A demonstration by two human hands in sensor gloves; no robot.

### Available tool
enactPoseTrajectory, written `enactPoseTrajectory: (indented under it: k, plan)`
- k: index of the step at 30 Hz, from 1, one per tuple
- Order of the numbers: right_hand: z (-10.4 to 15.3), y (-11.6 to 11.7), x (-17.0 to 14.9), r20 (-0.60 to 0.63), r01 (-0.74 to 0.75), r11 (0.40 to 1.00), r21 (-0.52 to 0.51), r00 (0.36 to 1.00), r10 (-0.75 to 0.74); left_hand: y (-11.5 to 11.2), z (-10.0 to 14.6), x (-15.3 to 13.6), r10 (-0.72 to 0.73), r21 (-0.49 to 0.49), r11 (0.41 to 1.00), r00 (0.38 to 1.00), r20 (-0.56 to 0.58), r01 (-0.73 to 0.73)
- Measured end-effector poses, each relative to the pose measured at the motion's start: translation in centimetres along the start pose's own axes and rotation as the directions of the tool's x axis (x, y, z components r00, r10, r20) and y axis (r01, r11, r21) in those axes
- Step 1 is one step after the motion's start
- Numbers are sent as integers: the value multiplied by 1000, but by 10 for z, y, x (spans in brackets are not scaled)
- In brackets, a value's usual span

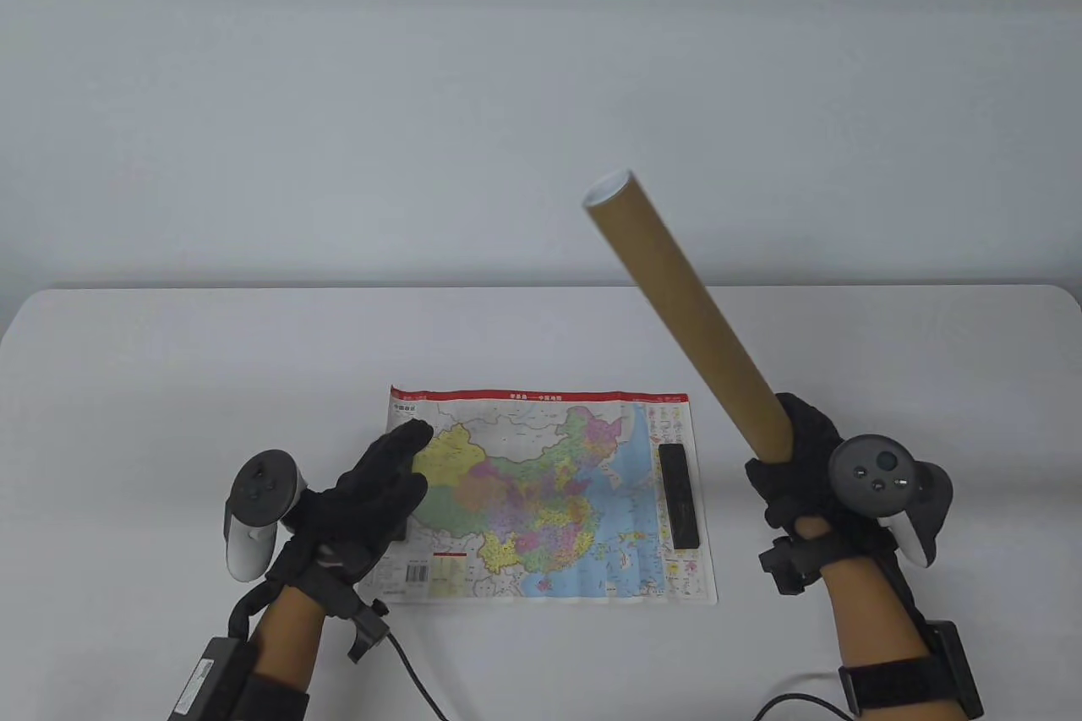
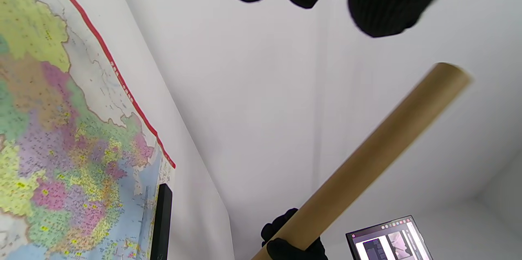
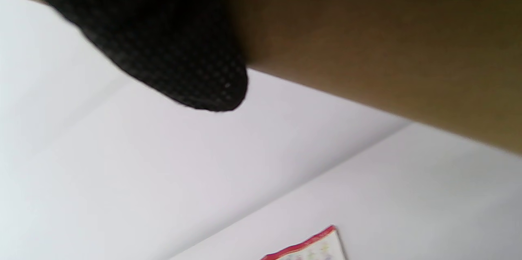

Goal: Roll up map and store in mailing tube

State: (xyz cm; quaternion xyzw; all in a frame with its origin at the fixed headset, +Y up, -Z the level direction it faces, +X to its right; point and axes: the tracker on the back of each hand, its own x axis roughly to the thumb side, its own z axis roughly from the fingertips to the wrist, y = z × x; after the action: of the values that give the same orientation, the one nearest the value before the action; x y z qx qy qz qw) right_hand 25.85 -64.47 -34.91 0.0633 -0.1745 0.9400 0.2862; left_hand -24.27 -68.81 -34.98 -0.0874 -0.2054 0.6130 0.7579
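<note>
Your right hand (image 1: 799, 467) grips the mailing tube (image 1: 689, 324) by its lower end, raised w/ open end up. Left hand (image 1: 372, 493) hovers flat, fingers spread, over the map (image 1: 549, 501), flat on the table (image 1: 169, 383). Lift the black bar (image 1: 679, 495) off before rolling tight.

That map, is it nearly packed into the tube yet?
No, it has barely begun. The map lies flat and unrolled, a black bar weighing its right side. The right hand grips the mailing tube aloft; the left hand hovers open. Rolling and inserting remain.
</note>
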Motion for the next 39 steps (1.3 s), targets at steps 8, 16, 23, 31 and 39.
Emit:
enactPoseTrajectory:
  k: [8, 16, 23, 31, 39]
  plan:
    - [17, 23, 14, 198, -147, 988, 48, 971, 134, 7, 5, 0, 92, 41, 995, 995, 25, -93]
    - [22, 47, 18, 273, -333, 934, 125, 917, 291, 13, 11, 1, 152, 72, 985, 987, 52, -156]
    - [21, 55, 20, 305, -380, 904, 198, 900, 311, 14, 11, 8, -23, 106, 994, 999, 48, 18]
    - [22, 57, 20, 330, -392, 879, 271, 896, 298, 5, 18, 25, -477, 342, 824, 879, -10, 451]
    - [23, 63, 25, 354, -391, 869, 302, 893, 278, 7, 20, 19, -462, 418, 776, 877, -132, 472]
